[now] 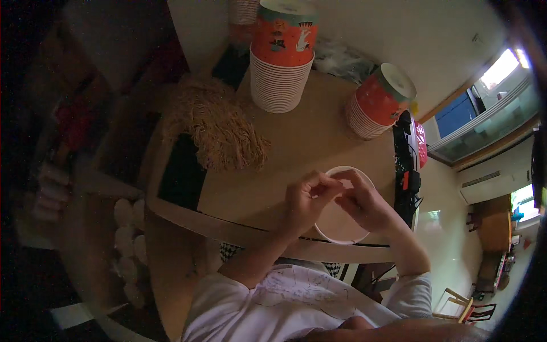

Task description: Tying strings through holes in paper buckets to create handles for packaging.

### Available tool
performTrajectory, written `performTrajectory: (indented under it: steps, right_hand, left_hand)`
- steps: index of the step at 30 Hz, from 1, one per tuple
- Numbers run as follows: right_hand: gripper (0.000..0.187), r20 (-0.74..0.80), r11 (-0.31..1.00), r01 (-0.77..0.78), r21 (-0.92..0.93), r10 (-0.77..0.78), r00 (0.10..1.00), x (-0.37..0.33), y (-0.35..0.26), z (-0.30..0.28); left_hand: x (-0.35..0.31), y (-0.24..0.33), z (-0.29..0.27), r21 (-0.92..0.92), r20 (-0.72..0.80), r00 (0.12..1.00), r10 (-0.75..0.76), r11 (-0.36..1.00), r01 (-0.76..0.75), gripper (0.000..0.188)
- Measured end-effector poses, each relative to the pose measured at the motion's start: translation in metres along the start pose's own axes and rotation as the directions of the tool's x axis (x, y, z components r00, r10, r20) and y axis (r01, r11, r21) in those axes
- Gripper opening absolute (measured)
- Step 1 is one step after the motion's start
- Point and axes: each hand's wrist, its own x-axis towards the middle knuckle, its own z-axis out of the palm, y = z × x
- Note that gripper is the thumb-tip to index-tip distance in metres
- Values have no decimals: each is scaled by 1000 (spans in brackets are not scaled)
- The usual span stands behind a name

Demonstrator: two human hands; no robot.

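Note:
Close together over the table's front part, my two hands meet at the fingertips. My left hand (308, 198) is closed in a pinch, its thumb and forefinger pressed together. My right hand (364, 200) is also pinched, with its fingers bent towards the left hand's tips. Whatever is between the fingers is too small or hidden to make out. Beneath and around them shows a thin white round rim (336, 241); I cannot tell whether it is a loose ring or a bucket's mouth. Left of the hands lies a heap of light brown strands (225, 128).
A tall upside-down stack of orange paper buckets (282, 62) stands at the back of the brown table (239, 196). A shorter orange stack (380, 102) is at the right. Black devices with cables (407, 176) line the right edge. Clear plastic (342, 60) lies behind.

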Motion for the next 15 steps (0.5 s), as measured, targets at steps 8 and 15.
performTrajectory:
  steps: [8, 15]
  right_hand:
    - [5, -235, 970, -11, 242, 70, 970, 6, 2, 9]
    - [12, -31, 684, -357, 636, 485, 874, 9, 39, 2]
  left_hand:
    - [5, 0, -8, 171, -4, 997, -77, 982, 77, 8]
    - [58, -47, -35, 261, 113, 990, 80, 959, -107, 13]
